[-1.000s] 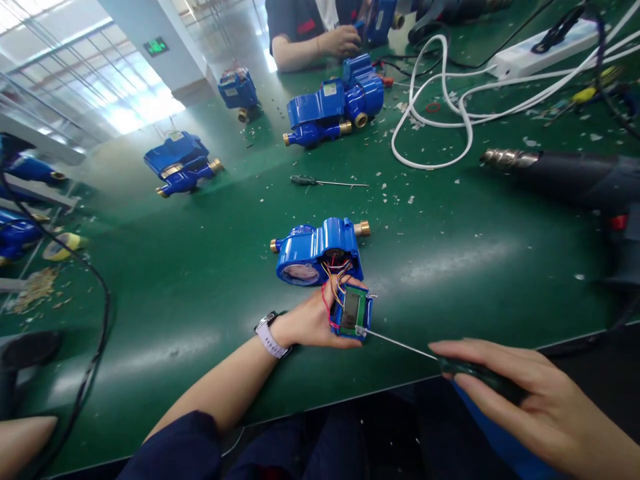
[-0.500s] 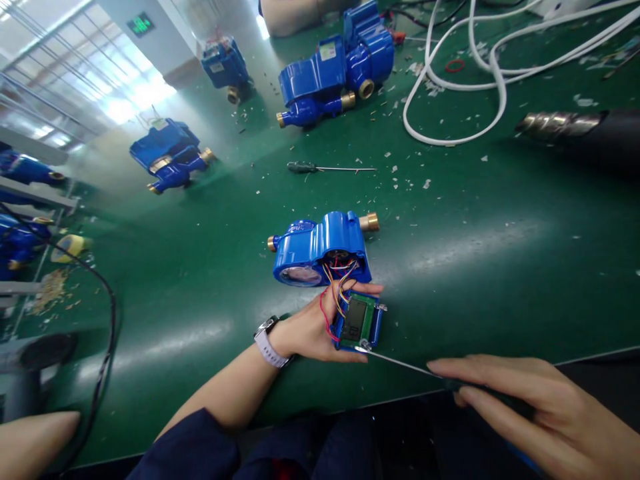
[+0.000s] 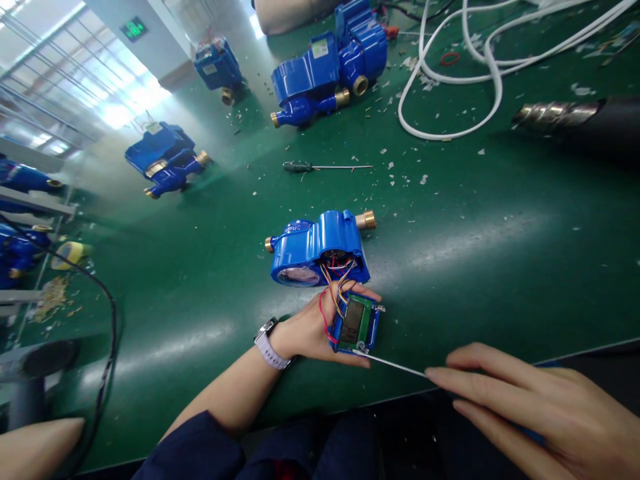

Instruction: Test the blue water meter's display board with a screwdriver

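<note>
My left hand (image 3: 310, 335), with a watch on its wrist, is closed around a small circuit board with a display (image 3: 353, 321) in a blue frame. Red, yellow and dark wires (image 3: 334, 291) run from it into the open side of a blue water meter (image 3: 325, 237) with brass ends, lying just beyond the hand. From the right, my right hand (image 3: 540, 407) holds a screwdriver (image 3: 397, 365); its handle is hidden behind the fingers. The screwdriver's tip meets the board's near corner, at a small fitting there.
A second screwdriver (image 3: 327, 167) lies beyond the meter. More blue meters (image 3: 307, 87) stand at the back and left (image 3: 167, 160). White cable (image 3: 450, 133), a heat gun (image 3: 560, 117) and scraps are at the right. A tape roll (image 3: 70, 255) and another person's arm (image 3: 40, 443) are at the left.
My right hand's fingers have shifted along the screwdriver, with the upper fingers lifted and the handle now hidden. The tip stays at the board's corner. The whole view has shifted slightly.
</note>
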Tool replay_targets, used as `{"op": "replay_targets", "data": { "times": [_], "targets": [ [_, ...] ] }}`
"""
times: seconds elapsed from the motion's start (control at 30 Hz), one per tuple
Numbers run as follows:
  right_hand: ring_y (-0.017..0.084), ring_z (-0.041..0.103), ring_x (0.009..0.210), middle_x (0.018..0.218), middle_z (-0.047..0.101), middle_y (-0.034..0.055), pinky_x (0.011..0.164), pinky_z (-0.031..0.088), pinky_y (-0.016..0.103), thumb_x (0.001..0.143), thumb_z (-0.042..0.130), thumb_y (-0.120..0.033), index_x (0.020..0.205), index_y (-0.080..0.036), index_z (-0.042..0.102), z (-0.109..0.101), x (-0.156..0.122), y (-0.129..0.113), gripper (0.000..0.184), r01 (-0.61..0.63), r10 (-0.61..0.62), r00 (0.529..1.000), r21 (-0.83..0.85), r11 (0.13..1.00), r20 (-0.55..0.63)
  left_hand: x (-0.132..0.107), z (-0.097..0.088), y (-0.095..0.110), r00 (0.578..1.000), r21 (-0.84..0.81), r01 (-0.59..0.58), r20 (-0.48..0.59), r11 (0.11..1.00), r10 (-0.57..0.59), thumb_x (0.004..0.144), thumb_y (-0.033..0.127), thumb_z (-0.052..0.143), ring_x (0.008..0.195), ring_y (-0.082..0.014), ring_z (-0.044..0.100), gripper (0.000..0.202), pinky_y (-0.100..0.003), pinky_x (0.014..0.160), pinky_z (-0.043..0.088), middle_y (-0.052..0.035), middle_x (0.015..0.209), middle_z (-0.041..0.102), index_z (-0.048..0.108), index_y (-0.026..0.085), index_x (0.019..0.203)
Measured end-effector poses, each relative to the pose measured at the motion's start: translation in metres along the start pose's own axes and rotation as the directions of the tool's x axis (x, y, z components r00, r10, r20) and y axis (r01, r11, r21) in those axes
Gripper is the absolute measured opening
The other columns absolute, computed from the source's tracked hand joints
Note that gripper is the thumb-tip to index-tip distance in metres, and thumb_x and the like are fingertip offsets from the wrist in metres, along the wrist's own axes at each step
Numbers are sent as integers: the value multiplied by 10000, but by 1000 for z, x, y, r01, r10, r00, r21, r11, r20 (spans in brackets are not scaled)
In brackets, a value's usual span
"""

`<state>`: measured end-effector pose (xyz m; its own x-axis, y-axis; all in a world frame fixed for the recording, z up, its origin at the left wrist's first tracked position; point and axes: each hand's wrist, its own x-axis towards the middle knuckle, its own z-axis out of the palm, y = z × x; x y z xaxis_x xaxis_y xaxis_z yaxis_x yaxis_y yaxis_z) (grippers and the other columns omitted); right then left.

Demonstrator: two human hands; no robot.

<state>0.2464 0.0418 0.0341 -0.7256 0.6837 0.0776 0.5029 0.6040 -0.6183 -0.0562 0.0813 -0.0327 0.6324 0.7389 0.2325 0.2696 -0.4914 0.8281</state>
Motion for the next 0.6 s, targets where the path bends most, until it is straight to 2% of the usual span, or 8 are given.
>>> {"op": "replay_targets", "data": {
  "times": [0.13, 0.23, 0.33, 0.5, 0.6],
  "targets": [
    [137, 675, 831, 1188, 603, 24, 619, 548, 217, 989, 331, -80, 1396, -275, 512, 3, -6, 3, 485, 42, -40, 996, -27, 999, 80, 1, -2, 3, 1000, 2, 12, 12, 1000, -12, 670, 476, 852, 1161, -291, 616, 820, -420, 1013, 478, -167, 1276, 611, 411, 192, 1300],
    [195, 679, 910, 1237, 596, 47, 600, 551, 275, 945, 338, -56, 1460, -289, 482, 9, -14, 5, 584, 62, -57, 996, -76, 995, 71, 2, -4, 5, 999, 18, 7, 31, 1000, -8, 700, 476, 831, 1208, -301, 597, 785, -428, 1036, 473, -192, 1337, 578, 429, 172, 1301],
    [213, 686, 889, 1209, 616, 53, 571, 540, 292, 880, 338, -14, 1455, -269, 496, 13, -18, 6, 649, 96, -92, 995, -129, 987, 37, 2, -4, 6, 999, 35, 12, 30, 999, -14, 702, 486, 829, 1172, -297, 610, 785, -429, 1021, 479, -167, 1293, 615, 432, 190, 1311],
    [222, 689, 886, 1206, 619, 56, 598, 554, 308, 867, 356, -10, 1479, -266, 486, 15, -20, 10, 676, 143, -127, 987, -186, 972, 96, -4, 1, -2, 1000, -77, 10, 27, 997, -8, 694, 504, 841, 1193, -302, 618, 1057, -473, 1085, 416, -162, 1289, 626, 192, 230, 1482],
    [217, 685, 908, 1192, 627, 49, 619, 552, 301, 873, 356, -8, 1475, -258, 489, 15, -17, 9, 665, 160, -147, 985, -173, 972, 87, -7, -1, -2, 997, -81, 22, 76, 997, -16, 691, 481, 845, 1250, -311, 581, 1111, -477, 1103, 400, -165, 1331, 597, 143, 238, 1517]
  ]
}}
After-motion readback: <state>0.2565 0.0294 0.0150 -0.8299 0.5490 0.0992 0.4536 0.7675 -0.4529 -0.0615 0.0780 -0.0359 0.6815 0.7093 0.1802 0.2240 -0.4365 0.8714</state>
